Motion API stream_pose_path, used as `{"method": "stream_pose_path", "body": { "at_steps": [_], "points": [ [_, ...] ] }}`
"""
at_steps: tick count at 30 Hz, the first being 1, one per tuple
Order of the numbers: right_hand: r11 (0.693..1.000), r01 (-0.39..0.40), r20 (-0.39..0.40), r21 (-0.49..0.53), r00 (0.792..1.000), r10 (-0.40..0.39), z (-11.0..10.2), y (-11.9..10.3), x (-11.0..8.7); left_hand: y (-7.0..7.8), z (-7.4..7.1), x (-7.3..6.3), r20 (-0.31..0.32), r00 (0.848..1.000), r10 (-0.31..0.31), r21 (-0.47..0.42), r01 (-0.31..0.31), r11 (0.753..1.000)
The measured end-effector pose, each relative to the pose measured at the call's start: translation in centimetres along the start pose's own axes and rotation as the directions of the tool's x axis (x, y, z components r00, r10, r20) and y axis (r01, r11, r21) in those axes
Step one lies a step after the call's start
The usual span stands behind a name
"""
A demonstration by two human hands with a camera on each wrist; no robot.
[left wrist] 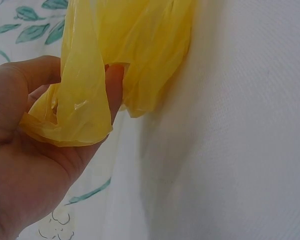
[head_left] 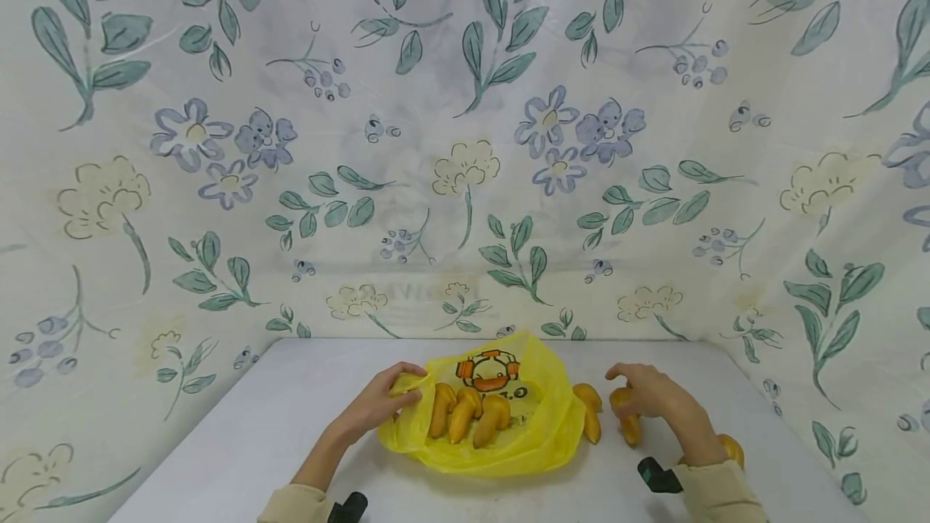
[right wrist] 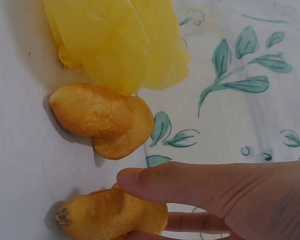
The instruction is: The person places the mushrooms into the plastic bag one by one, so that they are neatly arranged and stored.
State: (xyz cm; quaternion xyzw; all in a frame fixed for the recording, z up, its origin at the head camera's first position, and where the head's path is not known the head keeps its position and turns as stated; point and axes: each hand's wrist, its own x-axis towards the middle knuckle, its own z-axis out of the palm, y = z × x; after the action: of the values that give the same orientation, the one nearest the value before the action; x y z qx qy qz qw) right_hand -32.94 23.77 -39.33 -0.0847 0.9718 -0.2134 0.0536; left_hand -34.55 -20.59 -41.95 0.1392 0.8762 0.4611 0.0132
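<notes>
A yellow plastic bag (head_left: 538, 446) with a cartoon face lies on the table, its mouth toward me. Three orange, gourd-like pieces (head_left: 465, 414) show in it. My left hand (head_left: 381, 402) grips the bag's left edge, and in the left wrist view a fold of the film (left wrist: 85, 100) runs between thumb and fingers. To the right of the bag, my right hand (head_left: 650, 394) holds another gourd-like piece (right wrist: 97, 212), thumb on one side and fingers on the other. A brown, rough stub marks its narrow end. Between that hand and the bag lies a similar piece (right wrist: 102, 117).
Another orange piece (head_left: 730, 449) sits under the right forearm, partly hidden by it. The white table (head_left: 240, 434) ends at a floral cloth backdrop (head_left: 465, 208). Black camera mounts (head_left: 659, 474) stick out at both wrists.
</notes>
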Motion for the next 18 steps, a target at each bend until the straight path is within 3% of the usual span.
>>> {"method": "stream_pose_path", "body": {
  "at_steps": [18],
  "points": [
    [0.997,-0.066,0.030,0.040,0.997,0.065,0.44,0.10,0.04,0.07,0.00,-0.03,0.007,1.000,0.000,-0.001,0.000,1.000]
  ]
}}
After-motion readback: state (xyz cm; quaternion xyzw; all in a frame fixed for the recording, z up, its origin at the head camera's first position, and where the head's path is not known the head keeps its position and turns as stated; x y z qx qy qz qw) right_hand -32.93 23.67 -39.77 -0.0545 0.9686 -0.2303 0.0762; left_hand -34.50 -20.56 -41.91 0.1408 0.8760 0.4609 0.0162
